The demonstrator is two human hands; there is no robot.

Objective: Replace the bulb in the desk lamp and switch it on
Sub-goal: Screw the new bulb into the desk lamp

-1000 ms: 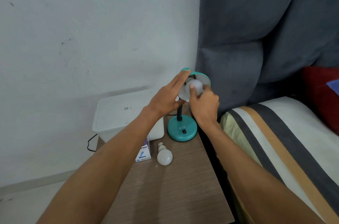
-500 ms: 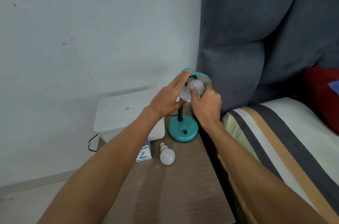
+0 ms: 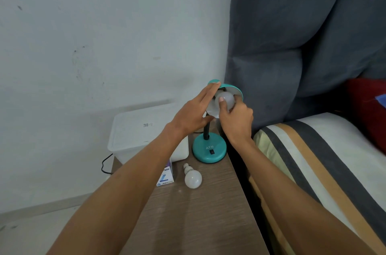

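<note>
So nearest to me is the bedside table, and everything sits around the teal lamp at its far right corner. Just in front of the lamp base there's a loose bulb lying on its side, with its little cardboard box just to the left of it. I'd guess that's the old one already out, though I can't tell from looks alone. Left of the base is a white plastic tub against the wall. Up at the lamp head, my left hand is laid flat and open along the left side of the shade, steadying it rather than clamping anything. My right hand is wrapped round the bulb in the shade, thumb on the front, fingers behind. Compared with a second ago, the thumb has crept round the globe a bit and the wrist has rolled, while the left hand hasn't budged. So I reckon I'm mid-twist, screwing it into the socket. Can't see the threads, so no idea how far seated it is. The rocker switch on the base, just below the neck, is untouched, so that's still to do. Behind the lamp is the grey headboard.
</note>
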